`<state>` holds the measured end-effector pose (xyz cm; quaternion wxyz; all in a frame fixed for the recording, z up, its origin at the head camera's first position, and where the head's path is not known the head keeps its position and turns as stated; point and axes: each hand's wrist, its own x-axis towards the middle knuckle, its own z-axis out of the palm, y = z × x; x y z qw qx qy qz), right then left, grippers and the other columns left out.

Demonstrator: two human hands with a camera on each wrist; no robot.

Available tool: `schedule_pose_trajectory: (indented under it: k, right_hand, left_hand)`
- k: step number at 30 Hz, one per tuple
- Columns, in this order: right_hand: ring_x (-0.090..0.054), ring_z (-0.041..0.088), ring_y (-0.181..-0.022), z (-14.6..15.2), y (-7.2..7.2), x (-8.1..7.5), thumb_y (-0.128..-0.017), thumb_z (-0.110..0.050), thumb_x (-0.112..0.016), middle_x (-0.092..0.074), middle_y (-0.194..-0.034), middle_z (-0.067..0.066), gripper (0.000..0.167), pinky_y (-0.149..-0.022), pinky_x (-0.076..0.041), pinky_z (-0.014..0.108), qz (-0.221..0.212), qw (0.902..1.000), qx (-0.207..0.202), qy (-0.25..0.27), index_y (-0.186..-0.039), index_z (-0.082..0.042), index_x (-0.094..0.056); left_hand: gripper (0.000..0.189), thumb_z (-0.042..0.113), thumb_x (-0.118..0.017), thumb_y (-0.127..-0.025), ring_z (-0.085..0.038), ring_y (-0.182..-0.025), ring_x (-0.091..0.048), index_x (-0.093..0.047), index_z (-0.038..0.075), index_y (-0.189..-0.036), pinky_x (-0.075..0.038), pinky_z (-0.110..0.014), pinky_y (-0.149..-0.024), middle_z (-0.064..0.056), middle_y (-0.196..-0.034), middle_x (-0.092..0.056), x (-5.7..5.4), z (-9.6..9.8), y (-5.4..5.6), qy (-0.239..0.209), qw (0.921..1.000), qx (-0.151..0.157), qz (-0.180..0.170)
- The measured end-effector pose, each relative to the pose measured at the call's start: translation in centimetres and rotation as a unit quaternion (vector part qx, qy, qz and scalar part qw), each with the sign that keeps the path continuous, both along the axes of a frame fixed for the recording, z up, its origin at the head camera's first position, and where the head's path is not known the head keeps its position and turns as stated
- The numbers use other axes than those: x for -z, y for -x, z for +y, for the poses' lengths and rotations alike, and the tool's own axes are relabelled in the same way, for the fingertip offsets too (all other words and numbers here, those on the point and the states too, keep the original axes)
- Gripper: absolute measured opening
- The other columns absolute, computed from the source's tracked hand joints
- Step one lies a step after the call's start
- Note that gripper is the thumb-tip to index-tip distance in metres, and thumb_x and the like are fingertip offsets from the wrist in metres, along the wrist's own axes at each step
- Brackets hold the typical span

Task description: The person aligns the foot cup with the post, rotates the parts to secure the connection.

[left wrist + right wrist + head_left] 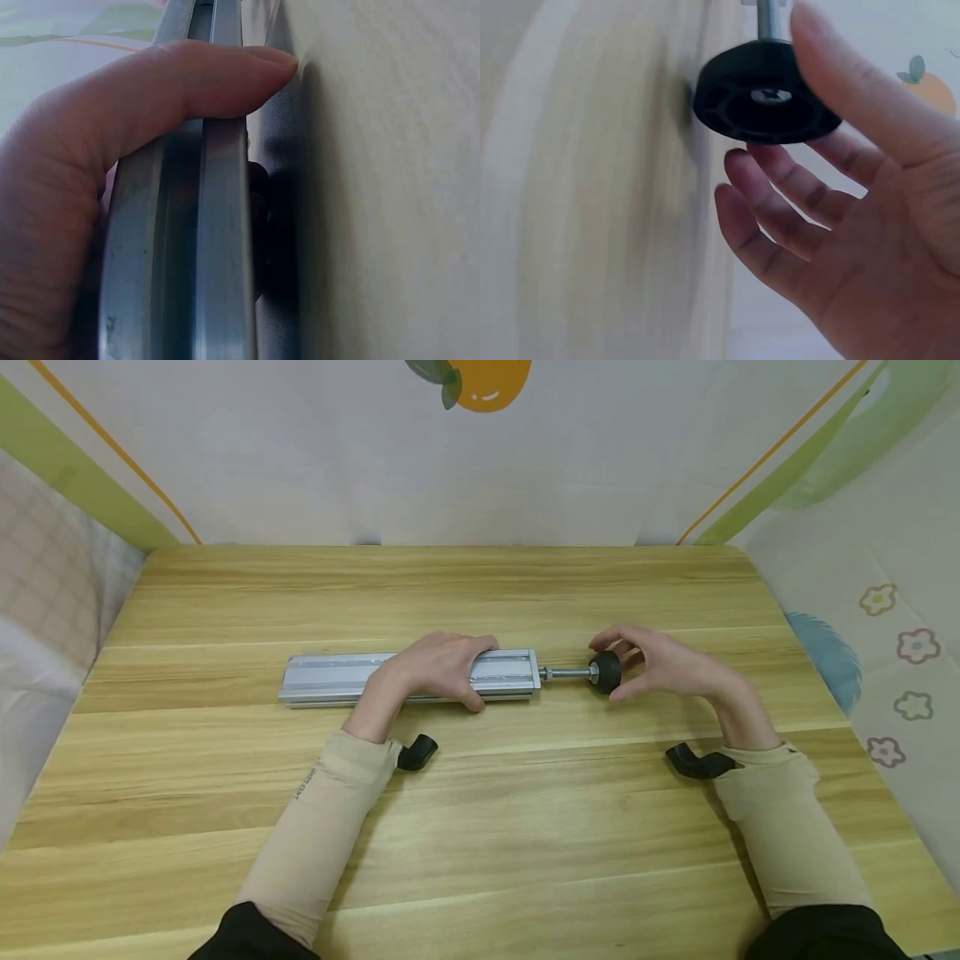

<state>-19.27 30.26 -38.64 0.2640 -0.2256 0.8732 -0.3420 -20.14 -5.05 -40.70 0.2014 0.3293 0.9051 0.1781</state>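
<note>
Silver grooved aluminium profile (pixel 510 668), probably stiff, weighty and best gripped across its sides, sits clamped between thumb and fingers of a left hand (pixel 441 665); the right hand (pixel 660 662) curves spread fingers around a round black foot (pixel 607 673) on a threaded metal rod (pixel 572 673), firm contact unclear.

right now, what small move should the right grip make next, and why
Probably close the right grip lightly onto the rim of the black foot: it curves around the foot, though contact is unclear, while the left grip holds the metal profile, which should help steady the threaded rod.
</note>
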Motion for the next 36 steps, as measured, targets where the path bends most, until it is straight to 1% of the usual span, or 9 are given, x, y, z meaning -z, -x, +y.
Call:
schedule_pose_trajectory:
  k: [5, 9, 13, 16, 21, 24, 28, 32, 36]
  right_hand:
    - [-0.058, 0.018, -0.109, -0.35, -0.01, 0.25, -0.079, -0.015, -0.088, -0.061, -0.129, 0.013, 0.066, -0.099, -0.053, 0.034, 0.026, 0.9996, 0.004, -0.001, -0.134, -0.003, -0.055]
    - [-0.06, 0.016, -0.107, -0.07, -0.14, 0.03, -0.087, -0.017, -0.081, -0.065, -0.124, 0.009, 0.058, -0.097, -0.052, 0.035, 0.026, 0.9996, 0.0, -0.013, -0.138, -0.007, -0.057]
    - [-0.062, 0.019, -0.112, 0.33, -0.3, -0.33, -0.099, -0.021, -0.068, -0.068, -0.127, 0.006, 0.051, -0.093, -0.051, 0.031, 0.012, 0.9995, -0.006, -0.029, -0.147, -0.013, -0.054]
    - [-0.062, 0.021, -0.118, 0.48, -0.4, -0.55, -0.101, -0.023, -0.064, -0.065, -0.135, 0.007, 0.052, -0.093, -0.051, 0.028, 0.006, 0.9994, -0.007, -0.033, -0.151, -0.015, -0.051]
    - [-0.059, 0.024, -0.12, 0.38, -0.4, -0.51, -0.09, -0.017, -0.078, -0.056, -0.146, 0.009, 0.065, -0.1, -0.051, 0.037, -0.001, 1.0, 0.002, -0.008, -0.149, -0.01, -0.049]
    - [-0.057, 0.023, -0.116, -0.01, -0.26, -0.24, -0.081, -0.013, -0.086, -0.056, -0.141, 0.011, 0.071, -0.101, -0.051, 0.041, 0.006, 0.9999, 0.01, 0.003, -0.143, -0.006, -0.051]
    - [-0.057, 0.02, -0.111, -0.39, -0.24, -0.06, -0.078, -0.012, -0.089, -0.06, -0.132, 0.011, 0.068, -0.1, -0.052, 0.04, 0.024, 0.9996, 0.015, -0.001, -0.136, -0.004, -0.054]
    - [-0.06, 0.016, -0.106, -0.3, -0.37, -0.22, -0.084, -0.014, -0.084, -0.064, -0.124, 0.009, 0.059, -0.096, -0.053, 0.032, 0.029, 0.9994, 0.016, -0.012, -0.135, -0.006, -0.058]
    - [-0.061, 0.013, -0.099, -0.09, -0.46, -0.44, -0.095, -0.018, -0.072, -0.067, -0.117, 0.007, 0.049, -0.087, -0.051, 0.026, 0.024, 0.9993, -0.002, -0.03, -0.141, -0.01, -0.057]
  left_hand:
    - [0.075, 0.035, -0.081, -0.071, -0.02, -0.092, -0.06, -0.053, 0.018, -0.138, -0.049, -0.038, -0.086, 0.0, -0.109, -0.069, 0.0, -0.02, 0.01, 0.0, 1.0, 0.001, -0.002]
    - [0.076, 0.035, -0.081, -0.07, -0.02, -0.092, -0.06, -0.052, 0.018, -0.139, -0.049, -0.038, -0.087, 0.0, -0.109, -0.069, -0.04, 0.01, -0.06, 0.0, 1.0, -0.001, -0.005]
    - [0.077, 0.035, -0.081, -0.07, -0.02, -0.091, -0.06, -0.052, 0.018, -0.139, -0.049, -0.038, -0.086, 0.0, -0.108, -0.069, -0.11, 0.01, -0.18, -0.001, 1.0, -0.002, -0.004]
    - [0.075, 0.035, -0.081, -0.07, -0.02, -0.09, -0.06, -0.053, 0.018, -0.138, -0.049, -0.037, -0.085, 0.0, -0.106, -0.069, -0.17, 0.0, -0.3, -0.002, 1.0, -0.002, -0.004]
    - [0.072, 0.034, -0.08, -0.07, -0.02, -0.089, -0.059, -0.053, 0.019, -0.135, -0.048, -0.036, -0.084, 0.001, -0.104, -0.068, -0.22, 0.06, -0.4, -0.002, 1.0, -0.003, -0.003]
    - [0.072, 0.034, -0.08, -0.07, -0.02, -0.089, -0.059, -0.054, 0.019, -0.135, -0.048, -0.036, -0.083, 0.001, -0.104, -0.068, -0.14, 0.03, -0.34, -0.002, 1.0, -0.004, -0.001]
    - [0.073, 0.034, -0.08, -0.069, -0.019, -0.088, -0.059, -0.053, 0.019, -0.136, -0.049, -0.036, -0.083, 0.001, -0.104, -0.068, -0.1, 0.03, -0.3, -0.004, 1.0, -0.004, -0.001]
    - [0.073, 0.033, -0.079, -0.069, -0.02, -0.088, -0.059, -0.053, 0.019, -0.135, -0.048, -0.036, -0.083, 0.0, -0.104, -0.068, -0.18, 0.04, -0.3, -0.005, 1.0, -0.003, -0.001]
    - [0.072, 0.034, -0.079, -0.068, -0.02, -0.087, -0.059, -0.053, 0.019, -0.134, -0.048, -0.035, -0.081, 0.0, -0.103, -0.068, -0.24, -0.03, -0.38, -0.004, 1.0, -0.004, -0.003]
